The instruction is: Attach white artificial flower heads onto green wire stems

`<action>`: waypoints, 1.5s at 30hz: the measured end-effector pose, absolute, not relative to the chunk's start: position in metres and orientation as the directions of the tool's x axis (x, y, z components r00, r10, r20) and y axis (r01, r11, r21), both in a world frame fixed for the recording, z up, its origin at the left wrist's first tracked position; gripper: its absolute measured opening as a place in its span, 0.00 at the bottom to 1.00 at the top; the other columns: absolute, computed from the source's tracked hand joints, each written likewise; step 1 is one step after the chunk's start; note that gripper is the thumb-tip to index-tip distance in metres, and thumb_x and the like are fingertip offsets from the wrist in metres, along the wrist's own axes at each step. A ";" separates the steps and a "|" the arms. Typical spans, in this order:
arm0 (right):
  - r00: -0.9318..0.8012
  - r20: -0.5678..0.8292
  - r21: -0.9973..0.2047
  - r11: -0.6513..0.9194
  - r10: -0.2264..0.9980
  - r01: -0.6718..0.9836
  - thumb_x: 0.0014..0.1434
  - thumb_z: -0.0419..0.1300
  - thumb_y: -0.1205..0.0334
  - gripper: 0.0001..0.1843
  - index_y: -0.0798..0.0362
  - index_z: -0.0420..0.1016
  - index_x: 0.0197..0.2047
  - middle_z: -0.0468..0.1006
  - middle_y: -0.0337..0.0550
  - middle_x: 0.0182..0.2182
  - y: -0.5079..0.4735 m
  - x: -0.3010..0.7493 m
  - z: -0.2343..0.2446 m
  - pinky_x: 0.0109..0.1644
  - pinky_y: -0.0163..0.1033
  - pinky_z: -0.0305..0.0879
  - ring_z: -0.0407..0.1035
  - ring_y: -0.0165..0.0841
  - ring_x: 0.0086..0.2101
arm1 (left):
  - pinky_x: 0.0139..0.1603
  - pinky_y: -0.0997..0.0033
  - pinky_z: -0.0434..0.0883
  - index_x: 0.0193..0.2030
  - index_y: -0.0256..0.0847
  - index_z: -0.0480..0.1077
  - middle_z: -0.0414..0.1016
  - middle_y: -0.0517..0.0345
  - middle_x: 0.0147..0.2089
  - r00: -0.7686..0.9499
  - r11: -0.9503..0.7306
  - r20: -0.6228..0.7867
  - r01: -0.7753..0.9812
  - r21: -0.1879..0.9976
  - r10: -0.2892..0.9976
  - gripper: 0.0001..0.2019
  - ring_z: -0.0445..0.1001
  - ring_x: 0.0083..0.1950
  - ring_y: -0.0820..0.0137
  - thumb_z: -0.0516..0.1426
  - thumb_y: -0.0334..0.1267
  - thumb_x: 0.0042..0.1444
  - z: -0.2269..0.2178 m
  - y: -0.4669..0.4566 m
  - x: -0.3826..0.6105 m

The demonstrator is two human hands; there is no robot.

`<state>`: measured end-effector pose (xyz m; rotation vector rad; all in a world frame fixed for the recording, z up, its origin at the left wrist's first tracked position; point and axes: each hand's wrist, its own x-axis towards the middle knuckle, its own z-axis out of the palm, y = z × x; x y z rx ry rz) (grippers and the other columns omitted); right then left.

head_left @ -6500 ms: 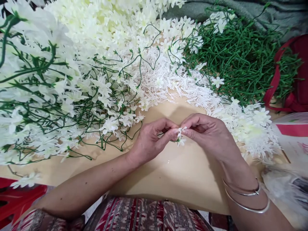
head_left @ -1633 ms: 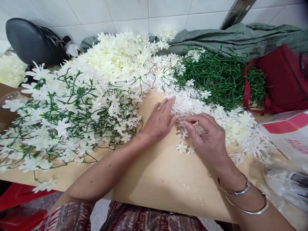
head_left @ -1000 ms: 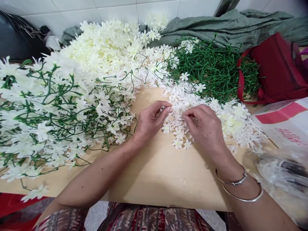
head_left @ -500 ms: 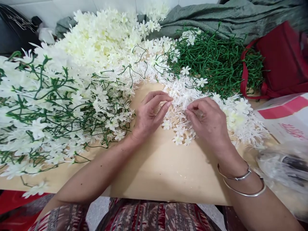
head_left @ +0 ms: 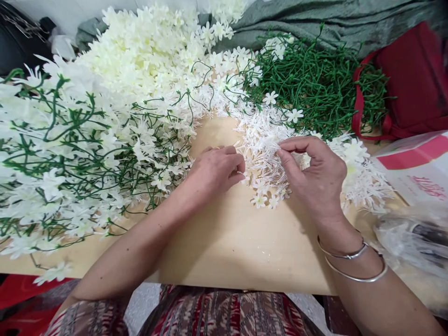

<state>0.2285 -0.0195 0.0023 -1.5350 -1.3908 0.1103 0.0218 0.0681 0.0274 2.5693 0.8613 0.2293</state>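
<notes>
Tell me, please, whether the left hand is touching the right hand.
Apart: the head view shows white stamen pieces in plain sight between the left hand and the right hand.

On the table, stemmed flowers lie heaped at left, blossoms behind them. Filaments spread across the middle, nearer than the stems at far right. Cloth lies behind the stems, a bag right of them. Plastic sits at near right, its contents hard to make out.
</notes>
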 end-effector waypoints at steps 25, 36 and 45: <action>0.429 0.283 -0.923 0.122 0.858 0.365 0.59 0.71 0.61 0.05 0.46 0.81 0.40 0.81 0.39 0.32 -0.018 0.224 0.000 0.40 0.43 0.75 0.75 0.34 0.33 | 0.38 0.76 0.75 0.45 0.40 0.77 0.81 0.57 0.43 0.515 -0.131 0.087 0.050 0.990 0.853 0.09 0.78 0.36 0.76 0.67 0.41 0.63 0.005 0.070 0.036; 0.445 0.223 -0.971 0.159 0.867 0.179 0.58 0.74 0.64 0.06 0.47 0.82 0.36 0.84 0.37 0.30 -0.019 0.220 0.006 0.39 0.39 0.76 0.79 0.32 0.32 | 0.28 0.77 0.73 0.48 0.41 0.77 0.79 0.62 0.33 0.479 -0.120 0.099 0.013 0.993 0.872 0.17 0.79 0.28 0.74 0.69 0.51 0.61 0.008 0.067 0.036; 0.374 0.274 -0.961 0.242 0.886 0.133 0.61 0.72 0.62 0.05 0.43 0.83 0.35 0.87 0.39 0.36 -0.019 0.219 0.006 0.47 0.45 0.80 0.82 0.35 0.37 | 0.39 0.73 0.76 0.42 0.41 0.80 0.84 0.57 0.38 0.460 -0.207 0.169 0.034 0.978 0.872 0.10 0.81 0.37 0.71 0.69 0.45 0.62 -0.005 0.067 0.037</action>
